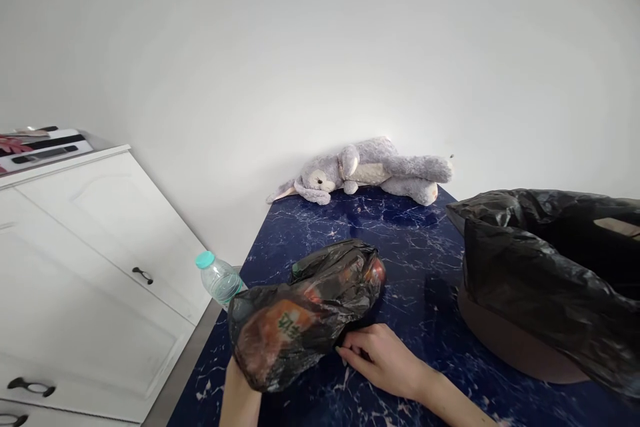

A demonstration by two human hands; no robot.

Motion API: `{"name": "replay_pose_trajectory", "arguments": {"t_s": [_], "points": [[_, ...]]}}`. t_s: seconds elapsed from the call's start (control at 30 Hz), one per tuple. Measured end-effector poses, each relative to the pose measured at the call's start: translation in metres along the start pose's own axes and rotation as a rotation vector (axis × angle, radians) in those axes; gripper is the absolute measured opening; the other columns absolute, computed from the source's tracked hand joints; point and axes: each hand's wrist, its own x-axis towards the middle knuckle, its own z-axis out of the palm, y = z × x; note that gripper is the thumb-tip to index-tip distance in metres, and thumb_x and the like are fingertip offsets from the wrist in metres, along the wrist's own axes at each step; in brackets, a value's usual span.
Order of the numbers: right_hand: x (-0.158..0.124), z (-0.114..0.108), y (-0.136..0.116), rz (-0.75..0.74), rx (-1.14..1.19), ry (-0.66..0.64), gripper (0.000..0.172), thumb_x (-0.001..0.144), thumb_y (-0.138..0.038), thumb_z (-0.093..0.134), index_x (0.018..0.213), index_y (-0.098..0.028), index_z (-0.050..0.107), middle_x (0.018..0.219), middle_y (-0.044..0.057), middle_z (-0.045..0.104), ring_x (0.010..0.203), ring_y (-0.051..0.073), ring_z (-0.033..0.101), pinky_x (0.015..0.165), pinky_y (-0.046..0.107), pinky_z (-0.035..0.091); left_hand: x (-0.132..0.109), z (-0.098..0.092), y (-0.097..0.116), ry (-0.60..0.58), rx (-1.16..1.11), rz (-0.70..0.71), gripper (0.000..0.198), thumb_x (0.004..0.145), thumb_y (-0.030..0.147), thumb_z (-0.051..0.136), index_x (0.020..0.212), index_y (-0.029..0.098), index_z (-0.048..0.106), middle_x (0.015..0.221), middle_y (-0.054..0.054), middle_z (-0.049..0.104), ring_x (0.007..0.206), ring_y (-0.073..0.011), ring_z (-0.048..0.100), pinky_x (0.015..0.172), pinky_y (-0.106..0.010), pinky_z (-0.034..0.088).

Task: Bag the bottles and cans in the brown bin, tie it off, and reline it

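A dark see-through plastic bag (305, 307) with orange and red packets inside lies on the blue marbled table (400, 240). My right hand (380, 357) rests on the table at the bag's near right edge, fingers curled and pinching the plastic. My left hand is hidden under or behind the bag; only its wrist (240, 393) shows at the bag's near left end.
A bin lined with a black bag (540, 280) stands at the right. A grey plush rabbit (370, 170) lies at the table's far edge by the wall. A clear bottle with a teal cap (220, 277) lies at the table's left edge. White cabinets (90, 280) stand left.
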Motion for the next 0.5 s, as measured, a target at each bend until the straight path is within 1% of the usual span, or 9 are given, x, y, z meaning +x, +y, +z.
{"name": "replay_pose_trajectory", "arguments": {"t_s": [0.03,0.07,0.1,0.13,0.23,0.3,0.33,0.4,0.5], "points": [[0.000,0.000,0.000,0.003,0.004,0.003,0.040,0.111,-0.045,0.048,0.086,-0.023,0.070,0.075,0.001,0.070,0.063,0.013,0.060,0.062,0.025,0.036,-0.007,-0.012,-0.005,0.044,-0.033,-0.049,0.065,0.092,0.070,0.069,0.143,0.031,0.065,0.132,-0.011,0.078,0.116,-0.0395,0.077,0.092,-0.055,0.069],[0.000,0.001,0.000,0.006,0.007,0.007,0.040,0.111,-0.045,0.048,0.086,-0.023,0.070,0.075,0.001,0.070,0.063,0.013,0.059,0.062,0.025,0.035,-0.014,-0.023,-0.007,0.169,-0.144,-0.145,0.068,0.089,0.071,0.073,0.144,0.032,0.064,0.136,-0.011,0.076,0.120,-0.0394,0.076,0.094,-0.053,0.068],[-0.001,0.001,0.000,0.009,0.009,0.011,0.041,0.111,-0.045,0.048,0.085,-0.022,0.070,0.074,0.001,0.069,0.062,0.013,0.058,0.062,0.025,0.035,-0.020,-0.034,-0.008,0.240,-0.246,-0.228,0.072,0.086,0.070,0.077,0.147,0.033,0.060,0.141,-0.009,0.073,0.126,-0.0386,0.072,0.099,-0.051,0.067],[-0.001,0.002,0.000,0.010,0.010,0.013,0.041,0.111,-0.045,0.048,0.085,-0.023,0.070,0.073,0.000,0.069,0.062,0.013,0.058,0.062,0.025,0.035,-0.024,-0.044,-0.006,0.313,-0.309,-0.258,0.076,0.083,0.069,0.081,0.147,0.034,0.059,0.143,-0.009,0.071,0.132,-0.0378,0.069,0.103,-0.049,0.064],[-0.002,0.003,0.001,0.009,0.011,0.015,0.042,0.111,-0.047,0.048,0.084,-0.023,0.070,0.071,0.000,0.066,0.059,0.013,0.054,0.061,0.025,0.033,-0.030,-0.068,0.010,0.470,-0.379,-0.263,0.085,0.070,0.064,0.093,0.142,0.032,0.061,0.147,-0.007,0.068,0.145,-0.0370,0.058,0.121,-0.049,0.049],[-0.001,0.004,0.000,0.007,0.006,0.015,0.043,0.111,-0.046,0.048,0.082,-0.023,0.069,0.069,0.000,0.065,0.058,0.013,0.052,0.060,0.026,0.033,-0.028,-0.079,0.022,0.568,-0.335,-0.262,0.092,0.059,0.061,0.099,0.139,0.033,0.063,0.150,-0.006,0.065,0.147,-0.0395,0.055,0.126,-0.055,0.040],[-0.001,0.003,0.000,0.005,0.001,0.017,0.043,0.111,-0.046,0.048,0.080,-0.023,0.068,0.068,0.000,0.064,0.057,0.013,0.052,0.060,0.026,0.032,-0.027,-0.085,0.026,0.600,-0.297,-0.269,0.096,0.055,0.059,0.101,0.139,0.034,0.064,0.152,-0.005,0.064,0.146,-0.0413,0.055,0.127,-0.059,0.038],[-0.001,0.003,0.000,0.003,-0.009,0.021,0.046,0.111,-0.045,0.047,0.075,-0.022,0.064,0.066,0.000,0.061,0.057,0.013,0.051,0.060,0.027,0.032,-0.024,-0.096,0.027,0.622,-0.203,-0.288,0.099,0.050,0.055,0.102,0.140,0.036,0.063,0.151,-0.004,0.064,0.143,-0.0437,0.058,0.124,-0.066,0.039],[0.000,0.004,0.001,0.003,-0.023,0.022,0.051,0.111,-0.045,0.045,0.068,-0.022,0.058,0.063,0.001,0.058,0.057,0.014,0.053,0.061,0.028,0.032,-0.019,-0.111,0.016,0.570,-0.074,-0.297,0.097,0.056,0.052,0.101,0.142,0.038,0.060,0.144,-0.005,0.069,0.140,-0.0431,0.061,0.118,-0.068,0.045]]}}
